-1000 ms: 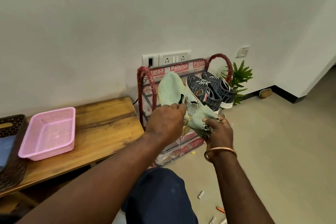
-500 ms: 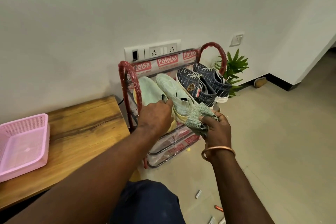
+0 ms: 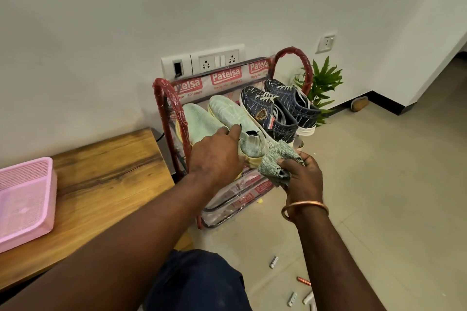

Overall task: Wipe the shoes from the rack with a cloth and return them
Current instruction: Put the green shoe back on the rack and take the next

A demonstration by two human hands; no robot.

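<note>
Two green shoes (image 3: 227,115) lie side by side on the rack (image 3: 161,91), with navy sneakers (image 3: 265,106) just beside them. The left hand (image 3: 214,156) rests on the green shoes, its fingers loosely straight. The right hand (image 3: 303,177) pinches a cloth (image 3: 276,159) at their heels.

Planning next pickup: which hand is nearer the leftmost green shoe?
Left. The left hand covers the heel of the leftmost green shoe; the right hand, holding the cloth, is apart to its right.
</note>
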